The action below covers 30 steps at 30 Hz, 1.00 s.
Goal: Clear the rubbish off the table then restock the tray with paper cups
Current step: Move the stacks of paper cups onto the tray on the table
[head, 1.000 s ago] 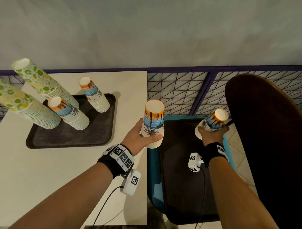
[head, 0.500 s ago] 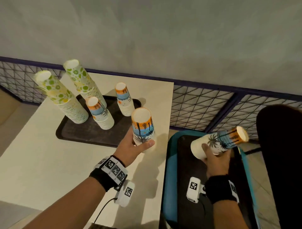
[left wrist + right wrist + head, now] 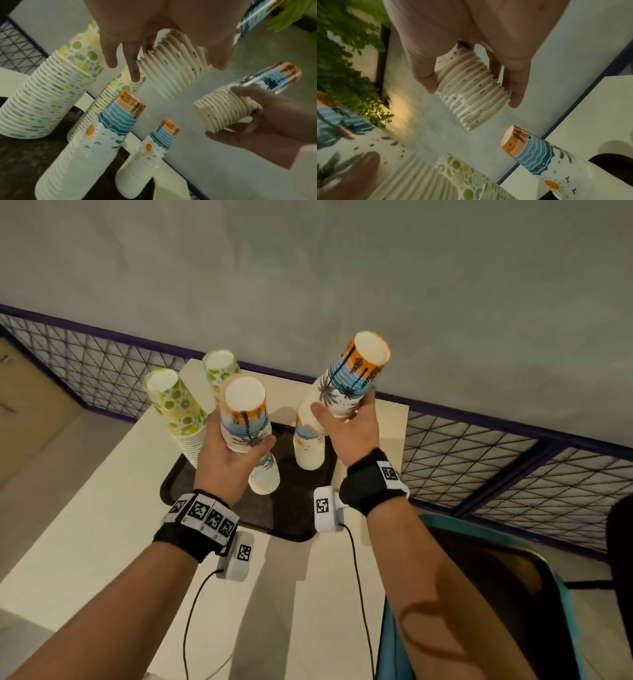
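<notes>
Both hands have carried their cup stacks (image 3: 244, 419) over the tray (image 3: 291, 508).

i count six stacks of paper cups. two palm-print stacks are in my grip, one (image 3: 244, 419) in my left hand (image 3: 224, 455), one (image 3: 352, 378) in my right hand (image 3: 347, 428). four stand on one dark tray (image 3: 291, 508): two lime-print stacks (image 3: 173, 405) (image 3: 219, 368) and two sun-and-sea stacks (image 3: 265, 474) (image 3: 308, 445). one tabletop (image 3: 85, 525) carries the tray.
</notes>
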Each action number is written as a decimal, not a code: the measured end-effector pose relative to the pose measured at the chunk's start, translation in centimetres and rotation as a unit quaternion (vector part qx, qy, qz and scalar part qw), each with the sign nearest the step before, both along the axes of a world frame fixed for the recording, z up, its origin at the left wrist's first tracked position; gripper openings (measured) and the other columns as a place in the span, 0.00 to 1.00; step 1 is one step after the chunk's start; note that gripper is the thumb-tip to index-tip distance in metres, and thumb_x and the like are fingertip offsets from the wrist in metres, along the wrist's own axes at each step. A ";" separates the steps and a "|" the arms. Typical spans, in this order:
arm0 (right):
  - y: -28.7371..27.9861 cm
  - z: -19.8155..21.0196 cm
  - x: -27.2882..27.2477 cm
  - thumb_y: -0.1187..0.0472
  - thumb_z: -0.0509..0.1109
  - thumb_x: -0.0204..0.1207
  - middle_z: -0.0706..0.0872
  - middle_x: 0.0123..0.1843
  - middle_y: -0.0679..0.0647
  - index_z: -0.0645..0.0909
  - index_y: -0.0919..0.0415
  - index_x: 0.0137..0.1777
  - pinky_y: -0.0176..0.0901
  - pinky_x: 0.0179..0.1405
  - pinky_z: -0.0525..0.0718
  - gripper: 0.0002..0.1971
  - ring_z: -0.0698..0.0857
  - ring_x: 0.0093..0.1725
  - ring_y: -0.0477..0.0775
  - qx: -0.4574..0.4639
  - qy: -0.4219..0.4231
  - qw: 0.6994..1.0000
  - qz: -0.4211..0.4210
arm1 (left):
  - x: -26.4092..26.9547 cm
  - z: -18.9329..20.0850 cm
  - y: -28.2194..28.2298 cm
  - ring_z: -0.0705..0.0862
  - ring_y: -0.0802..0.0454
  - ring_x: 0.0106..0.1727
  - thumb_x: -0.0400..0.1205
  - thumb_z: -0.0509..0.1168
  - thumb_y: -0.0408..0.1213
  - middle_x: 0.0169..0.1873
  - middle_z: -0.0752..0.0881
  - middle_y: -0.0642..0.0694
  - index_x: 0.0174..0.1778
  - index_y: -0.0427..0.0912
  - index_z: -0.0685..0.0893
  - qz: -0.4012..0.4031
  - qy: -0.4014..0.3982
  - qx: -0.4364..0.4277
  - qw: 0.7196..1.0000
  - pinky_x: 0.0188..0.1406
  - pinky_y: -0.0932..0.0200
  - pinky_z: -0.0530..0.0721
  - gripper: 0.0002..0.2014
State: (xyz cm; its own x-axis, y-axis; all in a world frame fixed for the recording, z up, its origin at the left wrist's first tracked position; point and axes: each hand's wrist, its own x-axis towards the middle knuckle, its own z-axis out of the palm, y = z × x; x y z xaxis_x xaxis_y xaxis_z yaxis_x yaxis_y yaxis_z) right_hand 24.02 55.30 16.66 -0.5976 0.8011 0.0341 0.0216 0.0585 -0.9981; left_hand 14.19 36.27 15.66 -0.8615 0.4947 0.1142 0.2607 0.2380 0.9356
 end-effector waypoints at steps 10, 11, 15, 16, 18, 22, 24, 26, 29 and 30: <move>1.4 -3.2 -6.0 0.57 0.84 0.67 0.83 0.70 0.47 0.70 0.49 0.77 0.39 0.65 0.79 0.39 0.82 0.64 0.44 0.067 -0.114 0.991 0.027 | -3.9 -4.0 1.5 0.85 0.63 0.66 0.78 0.82 0.42 0.70 0.85 0.54 0.82 0.50 0.72 -0.008 -0.030 -0.031 0.999 0.66 0.70 0.78 0.38; 1.6 -3.8 -6.3 0.56 0.84 0.67 0.83 0.71 0.48 0.69 0.49 0.78 0.41 0.66 0.79 0.41 0.82 0.66 0.47 0.065 -0.126 0.989 0.032 | -4.1 -4.5 1.6 0.85 0.60 0.68 0.78 0.82 0.42 0.70 0.85 0.55 0.83 0.50 0.72 -0.007 -0.037 -0.035 0.999 0.68 0.66 0.78 0.38; 1.8 -5.8 -6.6 0.55 0.85 0.66 0.83 0.72 0.49 0.65 0.48 0.80 0.43 0.67 0.79 0.44 0.83 0.69 0.52 0.042 -0.177 0.982 0.052 | -5.2 -6.4 1.9 0.84 0.53 0.72 0.78 0.82 0.46 0.73 0.84 0.53 0.85 0.47 0.70 -0.017 -0.069 -0.074 0.995 0.73 0.53 0.80 0.41; 1.7 -6.3 -6.6 0.55 0.85 0.67 0.82 0.73 0.50 0.64 0.48 0.80 0.43 0.68 0.79 0.45 0.83 0.70 0.54 0.036 -0.197 0.978 0.062 | -5.6 -7.1 1.9 0.83 0.51 0.73 0.78 0.82 0.47 0.73 0.83 0.53 0.86 0.46 0.69 -0.027 -0.079 -0.092 0.992 0.76 0.50 0.80 0.42; 1.7 -7.0 -6.4 0.55 0.85 0.67 0.81 0.75 0.52 0.61 0.50 0.82 0.47 0.72 0.77 0.47 0.81 0.73 0.56 0.029 -0.240 0.967 0.084 | -6.2 -7.9 1.7 0.82 0.49 0.76 0.77 0.82 0.50 0.74 0.82 0.54 0.86 0.47 0.67 -0.054 -0.096 -0.144 0.983 0.79 0.45 0.79 0.45; 1.6 -7.4 -5.5 0.55 0.83 0.70 0.77 0.80 0.53 0.57 0.51 0.84 0.51 0.75 0.75 0.48 0.78 0.77 0.58 0.007 -0.270 0.959 0.087 | -7.0 -8.3 1.2 0.82 0.46 0.77 0.73 0.85 0.50 0.76 0.83 0.49 0.85 0.46 0.68 -0.081 -0.108 -0.173 0.976 0.81 0.39 0.80 0.47; 1.5 -7.3 -5.0 0.55 0.82 0.72 0.72 0.83 0.54 0.54 0.50 0.87 0.54 0.77 0.73 0.50 0.75 0.79 0.59 -0.001 -0.266 0.961 0.078 | -7.1 -7.8 1.0 0.83 0.47 0.76 0.72 0.87 0.47 0.76 0.83 0.49 0.84 0.45 0.69 -0.077 -0.109 -0.159 0.978 0.80 0.39 0.81 0.48; 1.4 -7.1 -4.7 0.56 0.82 0.72 0.69 0.85 0.55 0.51 0.48 0.88 0.56 0.78 0.71 0.51 0.72 0.81 0.60 0.000 -0.254 0.965 0.065 | -7.3 -7.0 0.6 0.82 0.47 0.77 0.70 0.88 0.48 0.77 0.81 0.50 0.86 0.48 0.66 -0.075 -0.112 -0.132 0.982 0.80 0.39 0.81 0.52; 1.6 -6.6 -4.4 0.55 0.83 0.72 0.66 0.87 0.56 0.50 0.46 0.88 0.58 0.79 0.70 0.53 0.69 0.83 0.62 0.017 -0.235 0.971 0.043 | -7.6 -5.1 0.0 0.82 0.49 0.78 0.64 0.87 0.58 0.79 0.80 0.51 0.88 0.55 0.62 -0.070 -0.093 -0.104 0.988 0.79 0.39 0.83 0.59; 1.7 -6.2 -4.4 0.54 0.83 0.71 0.65 0.87 0.57 0.49 0.45 0.88 0.59 0.80 0.70 0.53 0.68 0.84 0.62 0.026 -0.228 0.973 0.037 | -7.8 -4.4 -0.2 0.81 0.48 0.78 0.64 0.87 0.58 0.79 0.79 0.50 0.88 0.57 0.61 -0.068 -0.080 -0.097 0.990 0.79 0.39 0.83 0.59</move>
State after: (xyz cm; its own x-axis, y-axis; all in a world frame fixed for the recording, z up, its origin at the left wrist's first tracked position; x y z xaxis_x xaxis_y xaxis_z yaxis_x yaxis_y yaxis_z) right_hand 19.62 56.99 10.46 -0.6155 0.7601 -0.2084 0.4546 0.1264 -0.8817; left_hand 6.42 36.08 11.27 -0.7844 0.6070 -0.1274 0.1548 0.3905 0.9075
